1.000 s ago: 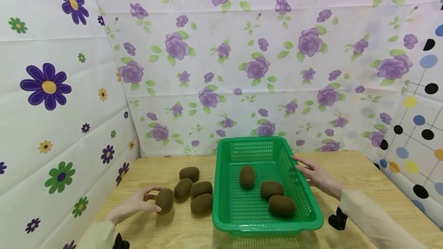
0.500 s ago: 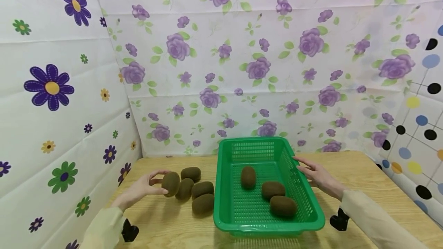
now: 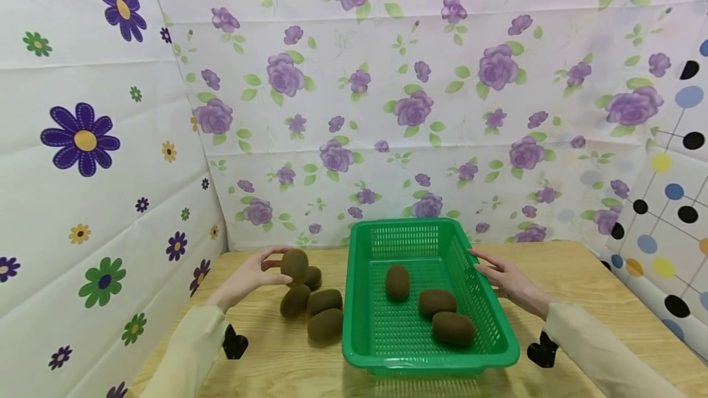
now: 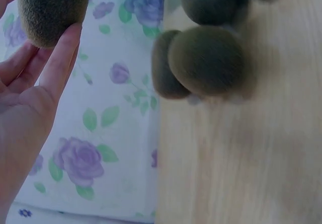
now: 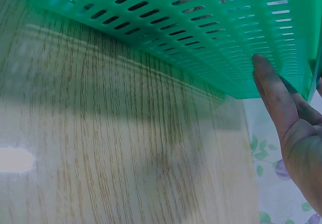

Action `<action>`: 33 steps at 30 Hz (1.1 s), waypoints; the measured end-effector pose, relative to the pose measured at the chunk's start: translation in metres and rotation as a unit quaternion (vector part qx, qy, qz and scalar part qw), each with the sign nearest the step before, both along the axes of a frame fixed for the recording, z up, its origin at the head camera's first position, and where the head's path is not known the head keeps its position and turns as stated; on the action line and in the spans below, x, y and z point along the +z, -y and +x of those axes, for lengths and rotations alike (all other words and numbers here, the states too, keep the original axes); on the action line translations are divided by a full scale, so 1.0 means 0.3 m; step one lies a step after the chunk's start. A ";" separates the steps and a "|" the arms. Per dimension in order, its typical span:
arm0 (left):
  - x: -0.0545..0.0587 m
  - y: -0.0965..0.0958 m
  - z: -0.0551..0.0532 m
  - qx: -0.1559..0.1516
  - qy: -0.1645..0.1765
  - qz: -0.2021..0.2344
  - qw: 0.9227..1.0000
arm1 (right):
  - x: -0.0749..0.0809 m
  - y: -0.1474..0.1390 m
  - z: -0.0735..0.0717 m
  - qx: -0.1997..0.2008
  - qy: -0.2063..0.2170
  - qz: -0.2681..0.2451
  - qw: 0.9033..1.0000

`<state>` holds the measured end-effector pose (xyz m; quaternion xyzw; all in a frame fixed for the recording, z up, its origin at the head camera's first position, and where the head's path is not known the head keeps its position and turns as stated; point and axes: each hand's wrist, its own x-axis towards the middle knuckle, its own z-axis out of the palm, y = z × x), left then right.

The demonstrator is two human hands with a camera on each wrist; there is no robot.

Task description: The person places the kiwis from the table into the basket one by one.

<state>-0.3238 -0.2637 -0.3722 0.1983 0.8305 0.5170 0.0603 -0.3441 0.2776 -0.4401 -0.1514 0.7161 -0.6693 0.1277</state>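
My left hand grips a brown fuzzy kiwi between thumb and fingers, raised over the loose kiwis left of the basket. The held kiwi partly hides the rearmost one. In the left wrist view the fingertips wrap the fruit's lower side. A green plastic basket stands in the middle with three kiwis inside. At its right side my right hand holds the rim, and in the right wrist view a straight finger lies against the outer slotted wall.
A light wooden table bears everything. Behind it hangs a cloth with purple roses; a daisy-print cloth closes the left side and a dotted one the right. Black wrist mounts sit below both sleeves.
My left hand has lifted the kiwi from the table and carried it back and to the right, over the loose ones. The right hand stays at the basket rim.
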 end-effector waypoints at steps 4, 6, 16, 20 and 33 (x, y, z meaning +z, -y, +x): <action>0.035 -0.047 -0.027 0.005 -0.015 0.001 1.000 | -0.002 0.000 -0.001 0.003 -0.002 0.000 1.000; 0.054 -0.075 -0.039 0.009 -0.023 -0.001 1.000 | -0.004 -0.001 -0.001 0.003 -0.002 0.000 1.000; 0.146 -0.238 -0.081 -0.015 -0.077 0.026 0.997 | -0.002 -0.006 -0.002 -0.001 0.000 -0.003 1.000; 0.165 -0.309 -0.098 -0.035 -0.076 0.037 0.996 | -0.006 -0.008 -0.002 0.002 -0.001 -0.002 1.000; 0.149 -0.598 -0.131 -0.049 -0.054 0.019 0.997 | 0.002 -0.003 0.004 0.001 -0.007 0.017 1.000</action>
